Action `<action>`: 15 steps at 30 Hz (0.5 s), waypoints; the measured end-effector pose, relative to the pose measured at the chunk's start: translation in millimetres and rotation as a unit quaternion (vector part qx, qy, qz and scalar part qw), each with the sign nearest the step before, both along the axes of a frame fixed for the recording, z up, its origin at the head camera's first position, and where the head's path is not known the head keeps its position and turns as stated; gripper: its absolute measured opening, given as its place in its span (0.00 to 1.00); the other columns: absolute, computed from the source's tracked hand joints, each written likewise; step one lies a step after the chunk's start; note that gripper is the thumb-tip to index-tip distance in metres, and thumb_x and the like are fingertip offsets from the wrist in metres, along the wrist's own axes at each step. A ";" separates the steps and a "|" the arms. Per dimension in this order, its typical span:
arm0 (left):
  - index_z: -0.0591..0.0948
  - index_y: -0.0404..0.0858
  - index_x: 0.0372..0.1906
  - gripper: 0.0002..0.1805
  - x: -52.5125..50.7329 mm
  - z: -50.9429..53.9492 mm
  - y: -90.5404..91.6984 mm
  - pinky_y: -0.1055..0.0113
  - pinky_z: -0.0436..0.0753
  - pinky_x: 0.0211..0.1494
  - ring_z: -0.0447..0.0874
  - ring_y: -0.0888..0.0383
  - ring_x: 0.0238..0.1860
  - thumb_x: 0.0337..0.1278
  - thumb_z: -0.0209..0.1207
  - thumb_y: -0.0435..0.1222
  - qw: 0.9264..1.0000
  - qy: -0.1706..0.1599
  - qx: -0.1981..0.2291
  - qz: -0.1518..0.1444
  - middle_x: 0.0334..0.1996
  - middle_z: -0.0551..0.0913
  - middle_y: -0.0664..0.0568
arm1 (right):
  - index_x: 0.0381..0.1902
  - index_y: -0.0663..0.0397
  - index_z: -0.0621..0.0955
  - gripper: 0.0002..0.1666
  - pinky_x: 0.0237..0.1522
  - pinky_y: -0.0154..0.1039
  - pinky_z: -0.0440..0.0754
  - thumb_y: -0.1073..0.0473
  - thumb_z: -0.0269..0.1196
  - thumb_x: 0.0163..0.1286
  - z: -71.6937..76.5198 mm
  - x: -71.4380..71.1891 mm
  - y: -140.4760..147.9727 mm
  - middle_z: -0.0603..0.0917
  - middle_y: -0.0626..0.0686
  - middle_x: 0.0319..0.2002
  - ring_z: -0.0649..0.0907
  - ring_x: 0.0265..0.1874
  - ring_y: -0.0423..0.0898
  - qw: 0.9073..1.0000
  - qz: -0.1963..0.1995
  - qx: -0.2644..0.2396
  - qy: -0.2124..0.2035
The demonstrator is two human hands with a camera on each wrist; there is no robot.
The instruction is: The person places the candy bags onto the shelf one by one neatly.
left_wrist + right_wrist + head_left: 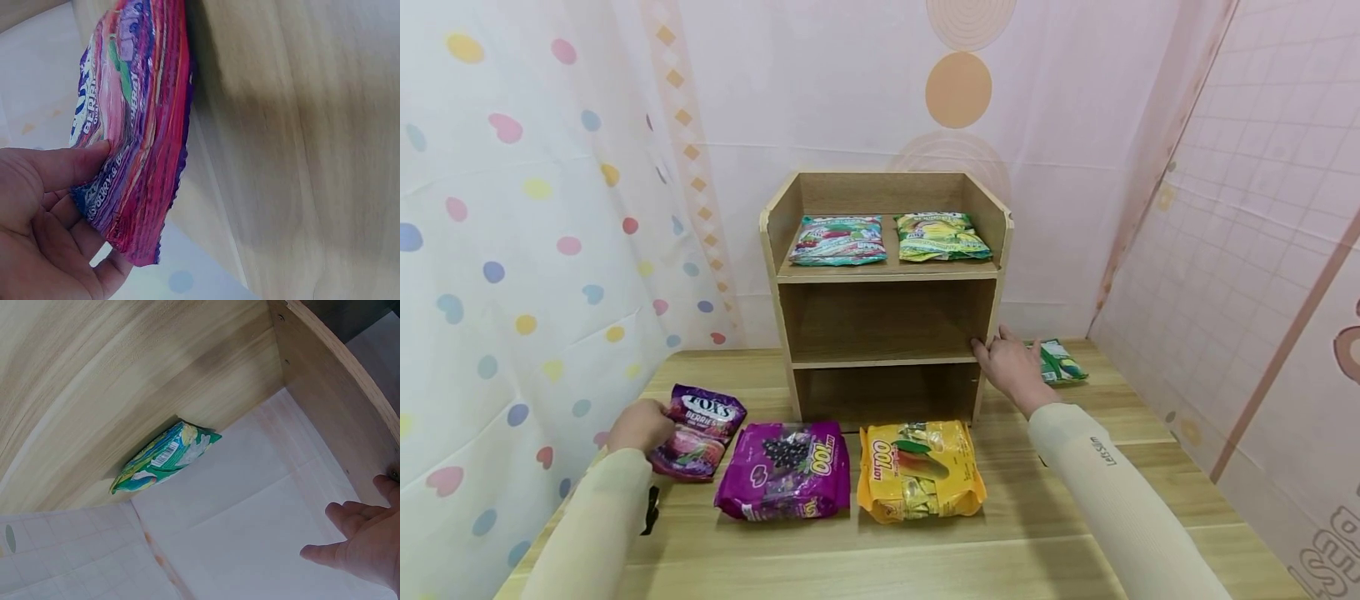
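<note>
At the left side of the table, my left hand pinches a purple candy bag marked Fox's Berries. In the left wrist view the thumb lies on the front of the bag and the other fingers sit behind it. My right hand is at the right side panel of a wooden shelf, near the middle tier, with its fingertips at the panel edge. Its fingers look extended in the right wrist view and hold nothing. Just behind that hand, a green candy bag lies on the table, partly hidden in the head view.
On the top tier lie a teal-and-red candy bag and a yellow-green candy bag. In front of the shelf, a purple grape candy pack sits beside an orange mango candy pack. Patterned curtains enclose the table.
</note>
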State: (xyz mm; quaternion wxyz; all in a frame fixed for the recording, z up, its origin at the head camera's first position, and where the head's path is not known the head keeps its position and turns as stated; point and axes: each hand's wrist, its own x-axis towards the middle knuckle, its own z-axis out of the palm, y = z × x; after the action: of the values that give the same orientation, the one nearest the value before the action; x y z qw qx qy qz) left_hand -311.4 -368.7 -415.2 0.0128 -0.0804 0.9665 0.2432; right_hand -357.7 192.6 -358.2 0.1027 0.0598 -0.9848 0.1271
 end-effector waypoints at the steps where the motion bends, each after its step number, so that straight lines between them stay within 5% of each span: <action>1: 0.80 0.23 0.39 0.13 -0.3 -0.2 0.1 0.48 0.72 0.40 0.74 0.44 0.32 0.50 0.57 0.30 1.000 0.005 0.001 0.000 0.31 0.80 0.37 | 0.54 0.66 0.83 0.36 0.67 0.73 0.42 0.43 0.38 0.81 0.0 0.0 0.0 0.68 0.64 0.70 0.57 0.75 0.55 1.000 0.000 -0.001 0.000; 5: 0.80 0.22 0.43 0.16 -1.0 -0.1 1.0 0.51 0.74 0.37 0.74 0.44 0.32 0.51 0.57 0.30 1.000 0.028 -0.001 0.000 0.33 0.80 0.36 | 0.53 0.66 0.83 0.36 0.67 0.73 0.42 0.43 0.38 0.81 0.3 0.0 0.0 0.68 0.64 0.70 0.57 0.75 0.55 1.000 0.000 -0.004 -0.002; 11: 0.78 0.32 0.29 0.04 0.0 0.6 4.9 0.56 0.70 0.31 0.73 0.47 0.29 0.49 0.55 0.30 0.998 0.064 -0.011 -0.005 0.26 0.77 0.42 | 0.55 0.67 0.81 0.36 0.68 0.72 0.42 0.43 0.38 0.81 -0.1 -0.4 0.0 0.67 0.64 0.71 0.58 0.75 0.55 1.000 -0.004 -0.002 -0.004; 15: 0.81 0.26 0.41 0.15 0.8 2.5 7.4 0.51 0.74 0.34 0.75 0.43 0.32 0.48 0.55 0.30 0.996 0.088 -0.016 -0.001 0.34 0.81 0.34 | 0.57 0.67 0.81 0.36 0.68 0.73 0.43 0.42 0.38 0.81 -0.6 -0.7 0.0 0.68 0.63 0.70 0.58 0.75 0.55 1.000 -0.004 0.003 -0.003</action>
State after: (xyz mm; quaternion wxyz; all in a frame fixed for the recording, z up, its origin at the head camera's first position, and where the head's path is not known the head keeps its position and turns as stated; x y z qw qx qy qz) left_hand -310.6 -361.3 -412.8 -0.0733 -0.0580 0.9678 0.2338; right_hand -358.5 192.6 -358.8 0.0998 0.0557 -0.9857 0.1242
